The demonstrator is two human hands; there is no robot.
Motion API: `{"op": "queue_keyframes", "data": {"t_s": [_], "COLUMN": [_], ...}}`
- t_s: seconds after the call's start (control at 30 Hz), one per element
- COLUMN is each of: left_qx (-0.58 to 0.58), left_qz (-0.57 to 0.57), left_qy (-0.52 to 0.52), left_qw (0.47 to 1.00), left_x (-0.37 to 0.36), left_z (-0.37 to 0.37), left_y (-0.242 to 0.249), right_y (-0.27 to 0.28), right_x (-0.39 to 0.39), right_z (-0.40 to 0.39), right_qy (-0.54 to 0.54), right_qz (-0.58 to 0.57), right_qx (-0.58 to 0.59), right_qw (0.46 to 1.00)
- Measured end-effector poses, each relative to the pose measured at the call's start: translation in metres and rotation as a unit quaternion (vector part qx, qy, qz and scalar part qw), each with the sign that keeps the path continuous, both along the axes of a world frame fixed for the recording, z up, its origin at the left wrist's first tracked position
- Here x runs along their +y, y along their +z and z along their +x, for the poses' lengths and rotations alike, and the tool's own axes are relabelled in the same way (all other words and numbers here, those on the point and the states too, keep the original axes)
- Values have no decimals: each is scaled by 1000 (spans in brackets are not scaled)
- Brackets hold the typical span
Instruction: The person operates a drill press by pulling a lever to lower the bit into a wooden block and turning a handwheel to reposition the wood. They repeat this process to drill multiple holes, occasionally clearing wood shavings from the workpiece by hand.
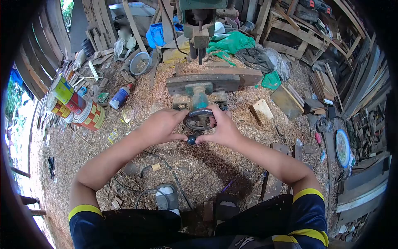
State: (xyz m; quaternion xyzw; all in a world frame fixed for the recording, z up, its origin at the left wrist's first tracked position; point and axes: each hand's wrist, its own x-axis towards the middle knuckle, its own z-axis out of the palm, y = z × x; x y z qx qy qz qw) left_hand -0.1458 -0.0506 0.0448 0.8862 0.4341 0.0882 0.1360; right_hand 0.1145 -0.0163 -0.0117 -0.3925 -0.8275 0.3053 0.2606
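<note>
Metal handwheel (198, 119), both hands' grip, left hand (163, 125), right hand (224, 128)

Floor (199, 166): covered in wood shavings and sawdust, with cables trailing across it near the bottom
Left side: paint cans (76, 106) lying in a cluster, a blue spray bottle (120, 96) on its side just right of them
Upper left: a round metal bowl (140, 64) among wood scraps
Centre: the green machine base (199, 96) stands on the shavings, a thick plank (215, 79) across it
Right of centre: a pale wood block (262, 111) and a flat board (287, 101) on the shavings
Top: green cloth (232, 43) and grey cloth (259, 58) heaped together
Far right: a round plate (342, 147) beside stacked timber (365, 95)
</note>
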Motion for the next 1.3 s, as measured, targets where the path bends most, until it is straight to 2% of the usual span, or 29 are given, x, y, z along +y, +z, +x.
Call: {"op": "queue_keyframes", "data": {"t_s": [0.07,0.2,0.3,0.37,0.43,0.5,0.57,0.6,0.63,0.67,0.73,0.77,0.83,0.87,0.9,0.97,1.03,1.07,1.1,1.17,1.23,1.3], "left_qx": [-9,-2,24,29,24,75,94,32,-30,-28,-130,-168,-205,-181,-136,-81,-153,-134,-113,-130,-146,-240], "left_qz": [11,-7,7,-33,2,-1,70,107,143,158,161,163,116,155,140,168,183,189,192,195,192,93], "left_qy": [-3,12,6,1,-11,-10,3,6,6,2,37,12,10,10,7,5,12,16,20,36,52,144], "left_qw": [1000,1000,1000,999,1000,997,993,994,989,987,978,972,972,971,981,982,971,973,975,971,969,955], "left_x": [-2,-5,-2,0,2,8,14,18,23,29,44,48,57,58,46,49,52,49,45,49,52,49], "left_z": [0,1,2,2,7,15,25,31,38,45,60,69,81,92,99,94,93,94,94,91,88,83], "left_y": [-1,0,4,6,19,31,30,27,22,11,-6,-1,-12,-21,-3,-8,-16,-11,-6,-16,-25,-33], "right_y": [-5,-6,-10,-8,-9,-2,-15,-15,-14,-28,-38,-33,-25,-20,-13,14,56,73,90,133,190,248], "right_x": [-1,-3,-2,-4,-4,-6,-2,-2,-6,-4,3,1,6,12,20,35,39,47,61,94,117,145], "right_z": [-1,0,-1,-1,1,4,6,8,8,7,10,14,23,29,35,43,48,47,45,38,24,11], "right_qy": [2,-5,-5,-1,0,19,32,49,42,29,13,-26,-64,-77,-90,-107,-119,-154,-151,-121,-98,-66], "right_qz": [1,25,65,53,85,20,51,45,-23,-4,36,24,27,59,91,125,78,55,66,228,244,185], "right_qx": [43,21,57,58,46,47,92,115,156,175,199,205,215,237,258,273,348,337,340,345,382,464], "right_qw": [999,999,996,997,995,999,994,991,987,984,979,978,974,967,958,948,927,927,926,903,886,864]}}
